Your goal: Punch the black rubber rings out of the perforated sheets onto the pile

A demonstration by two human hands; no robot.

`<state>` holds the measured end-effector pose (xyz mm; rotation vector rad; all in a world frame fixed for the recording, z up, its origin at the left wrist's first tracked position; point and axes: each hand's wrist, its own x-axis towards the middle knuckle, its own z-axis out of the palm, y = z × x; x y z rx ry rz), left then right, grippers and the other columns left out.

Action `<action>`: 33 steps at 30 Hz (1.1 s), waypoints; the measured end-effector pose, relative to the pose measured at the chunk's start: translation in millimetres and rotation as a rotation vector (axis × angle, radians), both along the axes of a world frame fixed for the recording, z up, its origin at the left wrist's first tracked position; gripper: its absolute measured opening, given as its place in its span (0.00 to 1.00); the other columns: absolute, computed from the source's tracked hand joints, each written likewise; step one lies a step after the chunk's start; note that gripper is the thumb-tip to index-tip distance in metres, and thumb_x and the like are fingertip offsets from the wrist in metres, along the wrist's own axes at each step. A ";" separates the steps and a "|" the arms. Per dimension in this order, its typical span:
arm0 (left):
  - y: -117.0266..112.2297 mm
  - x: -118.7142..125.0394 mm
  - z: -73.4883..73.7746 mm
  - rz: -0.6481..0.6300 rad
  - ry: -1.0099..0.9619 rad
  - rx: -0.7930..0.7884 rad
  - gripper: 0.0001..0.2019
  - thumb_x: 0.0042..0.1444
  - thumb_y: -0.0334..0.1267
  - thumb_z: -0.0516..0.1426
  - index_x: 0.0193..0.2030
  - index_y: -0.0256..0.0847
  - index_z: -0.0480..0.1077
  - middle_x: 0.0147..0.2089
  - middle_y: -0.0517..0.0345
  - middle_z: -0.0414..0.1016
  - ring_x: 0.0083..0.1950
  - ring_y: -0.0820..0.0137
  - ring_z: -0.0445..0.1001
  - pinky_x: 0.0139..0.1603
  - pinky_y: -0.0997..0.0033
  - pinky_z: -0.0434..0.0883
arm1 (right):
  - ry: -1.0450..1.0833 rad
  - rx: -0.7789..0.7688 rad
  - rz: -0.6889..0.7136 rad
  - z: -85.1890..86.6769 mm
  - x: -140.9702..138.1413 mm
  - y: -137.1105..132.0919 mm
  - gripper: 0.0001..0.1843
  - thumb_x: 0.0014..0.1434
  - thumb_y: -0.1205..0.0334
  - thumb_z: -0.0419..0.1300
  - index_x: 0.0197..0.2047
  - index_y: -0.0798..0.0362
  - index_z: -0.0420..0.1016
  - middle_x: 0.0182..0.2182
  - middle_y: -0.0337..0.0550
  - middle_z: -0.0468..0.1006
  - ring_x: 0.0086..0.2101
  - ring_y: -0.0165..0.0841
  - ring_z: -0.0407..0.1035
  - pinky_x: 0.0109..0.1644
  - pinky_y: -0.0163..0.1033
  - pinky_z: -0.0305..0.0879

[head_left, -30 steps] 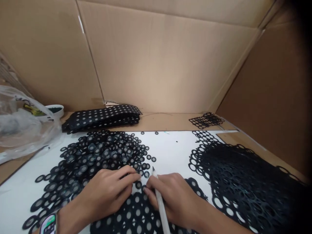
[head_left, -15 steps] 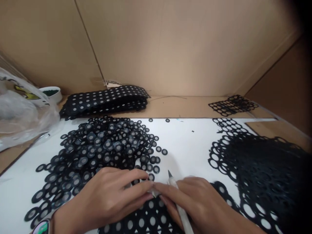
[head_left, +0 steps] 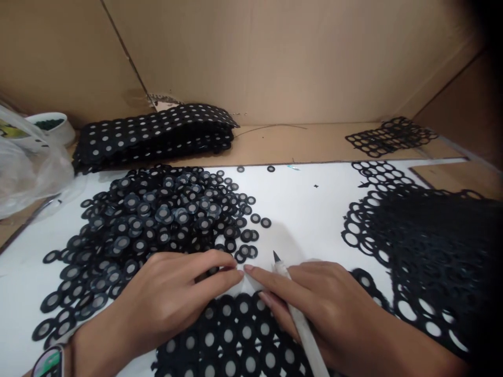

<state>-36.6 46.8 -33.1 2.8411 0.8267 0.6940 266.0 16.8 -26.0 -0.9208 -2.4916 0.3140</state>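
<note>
I press my left hand (head_left: 176, 298) and right hand (head_left: 326, 309), which grips a pointed tool (head_left: 298, 319), fingertips meeting on the punched sheet (head_left: 236, 340) before me. It looks thin, floppy, tearable; I'd pinch its edge.

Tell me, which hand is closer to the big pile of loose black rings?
Left. The left hand touches the ring pile's near edge; the right hand lies apart, to its right.

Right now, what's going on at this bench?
A person's left hand and right hand meet fingertip to fingertip on a punched black sheet lying on a white board. The right hand also holds a pointed tool. Loose rings are heaped at left, emptied webbing at right.
</note>
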 end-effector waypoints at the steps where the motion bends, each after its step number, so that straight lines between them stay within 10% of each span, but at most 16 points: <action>1: -0.1 -0.3 -0.4 0.001 -0.002 -0.002 0.20 0.85 0.34 0.46 0.62 0.49 0.79 0.59 0.63 0.87 0.44 0.74 0.88 0.35 0.67 0.74 | 0.000 0.001 -0.001 0.2 -0.1 0.2 0.19 0.89 0.62 0.48 0.74 0.53 0.70 0.33 0.34 0.81 0.28 0.35 0.77 0.32 0.46 0.68; 22: -5.6 13.9 13.0 0.035 0.004 0.123 0.09 0.77 0.46 0.63 0.50 0.43 0.77 0.35 0.64 0.81 0.24 0.71 0.74 0.21 0.63 0.65 | 0.048 -0.014 -0.152 5.7 21.0 19.8 0.09 0.79 0.65 0.62 0.55 0.49 0.84 0.32 0.32 0.85 0.25 0.30 0.79 0.29 0.40 0.61; 33: -5.3 15.2 10.3 0.025 0.023 0.146 0.18 0.79 0.45 0.62 0.35 0.44 0.67 0.25 0.68 0.66 0.23 0.73 0.65 0.24 0.63 0.60 | 0.129 0.069 -0.222 22.2 23.5 11.3 0.23 0.90 0.53 0.47 0.75 0.54 0.73 0.42 0.48 0.82 0.40 0.39 0.75 0.48 0.46 0.70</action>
